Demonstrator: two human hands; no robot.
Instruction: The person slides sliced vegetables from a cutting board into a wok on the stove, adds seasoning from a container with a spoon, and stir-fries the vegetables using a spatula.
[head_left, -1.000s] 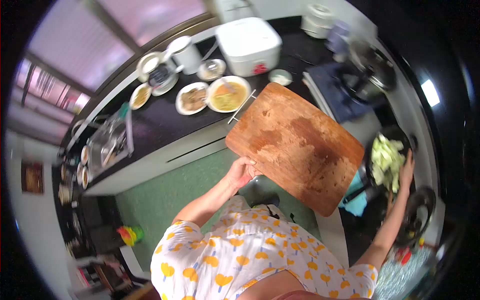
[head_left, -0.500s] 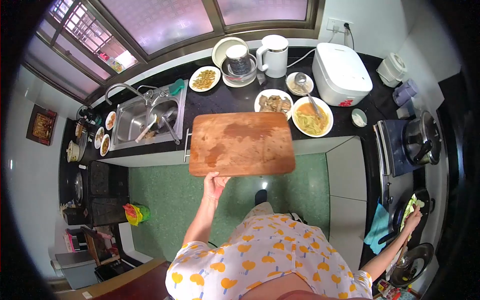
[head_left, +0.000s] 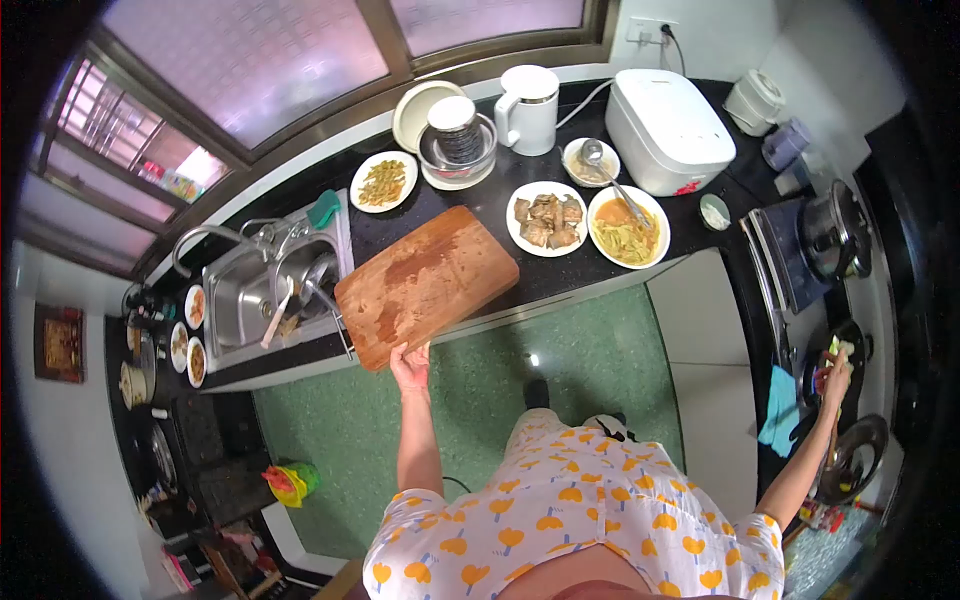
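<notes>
The patterned shirt [head_left: 560, 515] occupies the near position, with the two arms extending from it, one to each side. The left hand [head_left: 410, 367] grips the wooden cutting board [head_left: 427, 288] at its near edge; its fingers are clamped on that edge. The board is angled, its upper face wet in dark patches, and overlaps the front edge of the dark surface [head_left: 480, 268] in view; whether it makes contact there cannot be determined. The right hand [head_left: 836, 380] is positioned at the dark pan [head_left: 855, 349], with pale green pieces [head_left: 842, 347] at its fingers; whether these fingers are apart or together cannot be determined. A light-blue cloth [head_left: 780, 412] hangs beside the pan, and a glass lid [head_left: 852, 462] is located on the near side of the right hand. The green floor [head_left: 350, 410] lies between the person and the cabinets. To the left of the board is the steel sink [head_left: 237, 308], containing utensils. Beyond the board, a plate of brown pieces [head_left: 547, 218] sits just beside a bowl of soup [head_left: 630, 242]; a ladle [head_left: 592, 152] extends from a smaller bowl [head_left: 577, 170] over the soup bowl. A plate of greenish food [head_left: 383, 182] is located farther left. At the rear stand the white kettle [head_left: 532, 120] and the white cooker [head_left: 668, 130]. The framed window [head_left: 250, 70] is behind them.
</notes>
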